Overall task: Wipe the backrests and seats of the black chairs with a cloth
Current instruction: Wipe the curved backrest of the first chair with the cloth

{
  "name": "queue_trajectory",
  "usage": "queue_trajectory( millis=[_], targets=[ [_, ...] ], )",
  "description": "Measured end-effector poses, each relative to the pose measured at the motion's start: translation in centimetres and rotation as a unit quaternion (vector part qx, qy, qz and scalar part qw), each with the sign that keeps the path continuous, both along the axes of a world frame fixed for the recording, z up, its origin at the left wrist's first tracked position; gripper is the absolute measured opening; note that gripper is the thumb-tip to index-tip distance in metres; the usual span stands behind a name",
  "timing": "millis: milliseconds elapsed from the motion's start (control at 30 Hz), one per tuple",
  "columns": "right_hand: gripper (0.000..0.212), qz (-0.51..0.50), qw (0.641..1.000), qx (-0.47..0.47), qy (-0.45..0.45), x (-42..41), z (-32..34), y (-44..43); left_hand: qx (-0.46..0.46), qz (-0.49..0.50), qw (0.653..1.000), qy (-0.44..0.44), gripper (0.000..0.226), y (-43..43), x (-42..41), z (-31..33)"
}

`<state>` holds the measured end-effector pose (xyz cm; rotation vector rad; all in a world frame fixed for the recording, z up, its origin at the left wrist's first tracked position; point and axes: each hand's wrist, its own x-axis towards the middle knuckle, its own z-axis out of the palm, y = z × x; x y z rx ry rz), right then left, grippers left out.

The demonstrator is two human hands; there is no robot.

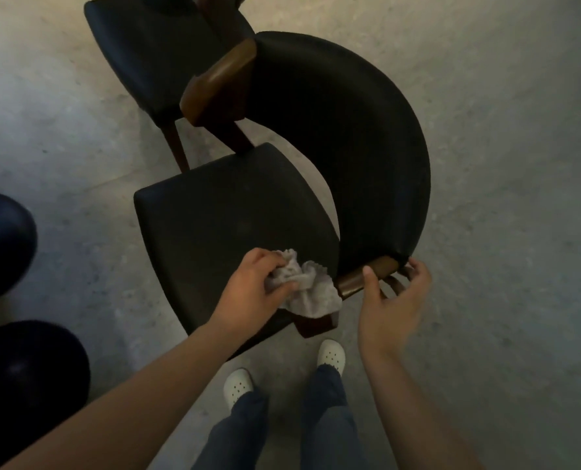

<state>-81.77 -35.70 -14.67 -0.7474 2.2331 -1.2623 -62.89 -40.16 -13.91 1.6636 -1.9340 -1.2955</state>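
Note:
A black chair stands in front of me, its padded seat [221,225] facing up and its curved black backrest [360,140] wrapping round the right side. My left hand [258,286] grips a crumpled grey cloth [311,290] at the seat's near right corner. My right hand [392,300] holds the brown wooden end [353,281] of the backrest, thumb on top and fingers curled behind it. A second black chair seat [153,52] stands behind, at the top left.
Grey concrete floor [502,232] surrounds the chairs. Two dark rounded objects [0,245] sit at the left edge. My feet in white perforated shoes [331,356] stand just below the chair's near corner.

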Motion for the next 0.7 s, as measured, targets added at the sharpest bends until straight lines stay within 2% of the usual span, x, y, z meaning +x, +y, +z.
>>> queue_trajectory(
  millis=[100,200,267,433,567,700],
  targets=[
    [0.058,-0.010,1.000,-0.017,-0.024,0.1,0.0,0.4,0.101,-0.008,0.993,0.058,0.041,0.3,-1.5,-0.2],
    [0.054,0.012,0.999,-0.016,-0.045,-0.6,0.0,1.2,0.138,-0.023,0.987,0.074,0.047,0.9,-3.5,-1.2],
    [0.051,0.023,0.998,-0.005,-0.054,-1.3,0.0,1.4,0.126,-0.026,0.990,0.059,0.045,1.2,-4.4,-1.8],
    [0.037,0.048,0.997,-0.015,-0.057,-2.8,0.5,1.0,0.072,0.048,0.995,0.048,0.024,0.0,-5.1,-1.6],
    [0.043,0.044,0.997,-0.026,-0.062,-5.0,0.5,-0.3,0.048,0.074,0.989,0.115,0.030,-1.7,-6.6,0.2],
    [0.039,0.049,0.993,-0.050,-0.099,-5.9,0.4,-0.8,-0.003,0.068,0.992,0.111,0.024,-3.3,-8.7,0.9]
  ],
)
